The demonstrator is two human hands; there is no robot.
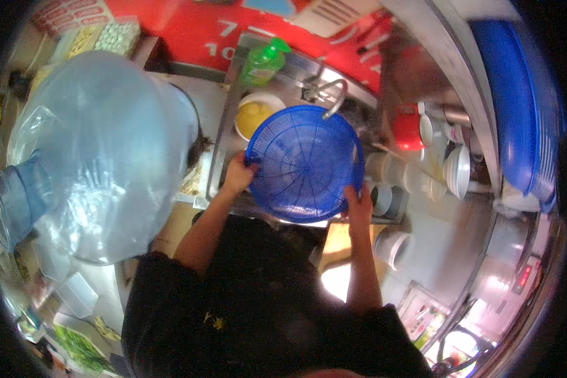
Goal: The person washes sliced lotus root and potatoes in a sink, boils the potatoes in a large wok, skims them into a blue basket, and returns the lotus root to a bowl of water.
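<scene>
My left hand [239,174] grips the left rim of a round blue mesh colander [305,167], its fingers closed over the edge. On the lower right rim my right hand [358,205] holds it too. The colander is over a metal sink [222,151], its radial ribs facing me. Just beyond its far rim bends a metal faucet [337,104]. Partly hidden behind the colander is a pale bowl [255,117] with something yellow inside. A green pump bottle [264,64] stands at the sink's back edge.
At left bulges a large translucent pale-blue plastic form [101,151]. Pale containers [403,173] and a red vessel [408,129] line the right side, near stacked white bowls [457,171]. Big blue basins [513,101] stand far right. Leafy greens [79,346] lie lower left.
</scene>
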